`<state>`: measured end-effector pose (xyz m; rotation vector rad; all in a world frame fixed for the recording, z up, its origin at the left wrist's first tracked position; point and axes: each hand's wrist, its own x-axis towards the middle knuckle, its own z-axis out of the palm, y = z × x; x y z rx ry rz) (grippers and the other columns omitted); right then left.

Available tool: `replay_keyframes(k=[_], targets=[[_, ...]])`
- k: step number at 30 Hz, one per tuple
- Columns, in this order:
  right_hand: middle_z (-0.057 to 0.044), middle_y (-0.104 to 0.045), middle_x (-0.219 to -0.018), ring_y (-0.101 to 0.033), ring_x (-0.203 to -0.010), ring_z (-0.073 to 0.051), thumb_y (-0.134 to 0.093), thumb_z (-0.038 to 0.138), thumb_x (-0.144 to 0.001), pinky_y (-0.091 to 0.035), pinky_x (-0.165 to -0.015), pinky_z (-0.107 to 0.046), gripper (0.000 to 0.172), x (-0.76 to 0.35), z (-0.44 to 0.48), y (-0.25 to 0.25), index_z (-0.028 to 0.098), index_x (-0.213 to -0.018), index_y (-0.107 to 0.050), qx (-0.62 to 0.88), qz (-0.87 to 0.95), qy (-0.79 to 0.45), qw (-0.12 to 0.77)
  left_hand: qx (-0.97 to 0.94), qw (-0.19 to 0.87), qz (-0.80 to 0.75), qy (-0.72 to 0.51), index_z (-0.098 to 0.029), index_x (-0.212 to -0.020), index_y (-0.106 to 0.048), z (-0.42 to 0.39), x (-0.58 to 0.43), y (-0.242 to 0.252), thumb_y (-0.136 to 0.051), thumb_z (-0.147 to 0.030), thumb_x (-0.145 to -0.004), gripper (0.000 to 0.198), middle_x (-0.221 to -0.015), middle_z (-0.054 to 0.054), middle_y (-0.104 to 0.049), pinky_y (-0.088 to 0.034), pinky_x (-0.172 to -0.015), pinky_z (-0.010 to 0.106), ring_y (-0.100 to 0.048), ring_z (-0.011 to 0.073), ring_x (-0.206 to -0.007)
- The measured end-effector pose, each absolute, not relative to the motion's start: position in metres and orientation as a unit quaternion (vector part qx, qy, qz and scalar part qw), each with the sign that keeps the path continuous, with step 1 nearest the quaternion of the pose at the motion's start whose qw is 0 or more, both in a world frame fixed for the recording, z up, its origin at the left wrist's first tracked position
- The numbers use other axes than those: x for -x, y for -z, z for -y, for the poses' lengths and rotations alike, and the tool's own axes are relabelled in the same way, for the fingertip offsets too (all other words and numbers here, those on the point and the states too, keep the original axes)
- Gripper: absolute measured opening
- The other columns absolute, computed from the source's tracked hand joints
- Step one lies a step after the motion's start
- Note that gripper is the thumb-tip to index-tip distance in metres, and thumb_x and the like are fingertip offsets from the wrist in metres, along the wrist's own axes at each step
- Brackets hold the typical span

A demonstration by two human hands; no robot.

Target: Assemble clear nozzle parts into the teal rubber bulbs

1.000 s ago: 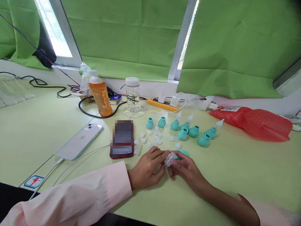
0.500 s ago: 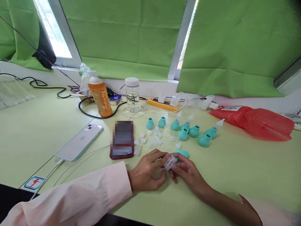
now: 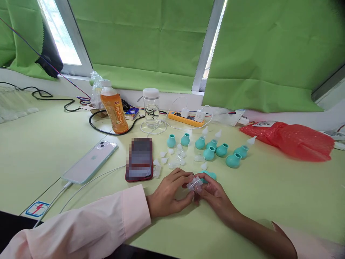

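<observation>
Low over the table's front part, my left hand and my right hand meet around a clear plastic piece. Fingers of both hands pinch it from either side; its exact shape is partly covered by them. Just behind my right hand lies a teal bulb on its side. Farther back stand several teal rubber bulbs, some fitted with pale pointed nozzles. Loose white tips and clear plastic pieces are scattered between the bulbs and my left hand.
A phone in a red case and a pale phone on a cable lie to the left. Behind them are a tea bottle, a clear water bottle and an orange power strip. A red plastic bag lies at the right.
My left thumb has come up against the clear piece, and the piece has turned slightly between my fingers. Objects on the table stay where they were; the view has shifted a little.
</observation>
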<state>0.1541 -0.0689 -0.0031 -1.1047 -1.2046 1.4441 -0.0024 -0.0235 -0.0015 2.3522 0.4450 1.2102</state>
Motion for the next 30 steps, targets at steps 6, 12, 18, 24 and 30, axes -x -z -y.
replay_keyframes(k=[6,12,18,24,30], targets=[[0.002,-0.06,-0.062,-0.054,-0.052,-0.012,-0.056,0.035,-0.073,-0.043,-0.054,-0.026,0.023,-0.154,0.075,0.004,0.02,-0.085,-0.044,0.471,0.533,-0.537,0.454,-0.872,0.226,-0.137,-0.413,-0.017,-0.107,-0.042,0.025,0.006,-0.001,-0.049,-0.014,-0.072,0.036,-0.099,0.009,-0.057,-0.044,-0.075,0.033,-0.05,0.0183,-0.087],[-0.004,-0.061,-0.084,-0.058,-0.08,-0.019,-0.059,0.024,-0.07,-0.044,-0.074,-0.032,0.019,-0.177,0.062,-0.011,0.022,-0.086,-0.049,0.52,0.661,-0.208,0.499,-0.876,0.254,-0.218,-0.348,-0.016,-0.116,-0.036,0.028,0.01,-0.007,-0.048,-0.018,-0.072,0.045,-0.104,0.009,-0.052,-0.041,-0.081,0.036,-0.046,0.0196,-0.093],[-0.006,-0.057,-0.091,-0.053,-0.083,-0.021,-0.049,0.029,-0.075,-0.045,-0.066,-0.034,0.018,-0.199,0.045,-0.044,0.021,-0.09,-0.05,0.571,0.769,-0.089,0.272,-0.905,0.211,-0.247,-0.274,-0.018,-0.113,-0.041,0.025,0.005,-0.003,-0.044,-0.018,-0.076,0.037,-0.108,0.009,-0.048,-0.039,-0.083,0.037,-0.043,0.0204,-0.097],[-0.006,-0.056,-0.095,-0.052,-0.086,-0.024,-0.043,0.032,-0.077,-0.044,-0.068,-0.037,0.018,-0.214,0.049,-0.051,0.023,-0.091,-0.05,0.604,0.765,-0.165,0.149,-0.91,0.231,-0.239,-0.247,-0.018,-0.121,-0.032,0.025,0.005,-0.004,-0.046,-0.023,-0.079,0.045,-0.114,0.009,-0.046,-0.037,-0.088,0.036,-0.04,0.02,-0.103],[-0.005,-0.053,-0.097,-0.052,-0.086,-0.02,-0.044,0.034,-0.079,-0.047,-0.072,-0.038,0.018,-0.197,0.053,-0.049,0.025,-0.095,-0.046,0.575,0.725,-0.311,0.219,-0.908,0.249,-0.231,-0.244,-0.017,-0.122,-0.027,0.024,0.005,-0.003,-0.051,-0.031,-0.077,0.054,-0.119,0.011,-0.042,-0.037,-0.088,0.037,-0.039,0.0216,-0.107]])
